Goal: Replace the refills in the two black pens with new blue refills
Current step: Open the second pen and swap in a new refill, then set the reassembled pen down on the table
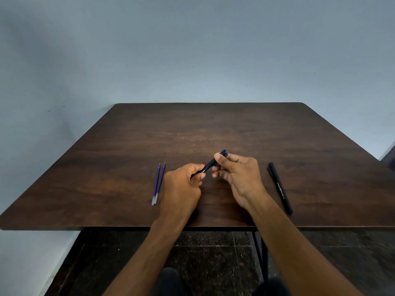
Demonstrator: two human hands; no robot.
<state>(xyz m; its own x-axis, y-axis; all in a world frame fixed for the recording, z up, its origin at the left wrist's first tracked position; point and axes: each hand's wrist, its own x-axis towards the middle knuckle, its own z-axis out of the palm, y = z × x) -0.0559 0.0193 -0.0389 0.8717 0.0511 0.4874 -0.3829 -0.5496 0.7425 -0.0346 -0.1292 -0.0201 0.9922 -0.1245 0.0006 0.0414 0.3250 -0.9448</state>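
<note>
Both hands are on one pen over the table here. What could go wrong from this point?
1. The pen is held in mid-air between the left hand and right hand; if it comes apart suddenly, a small part might drop.
2. The two blue refills lie loose beside the left hand; a sideways nudge could roll them.

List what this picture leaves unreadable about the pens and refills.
- Held pen, head view: the middle and near end are covered by the left hand and right hand, so any loosened joint is hidden.
- Second pen: its print is too small to read.
- Refills: tips too small to judge.
</note>
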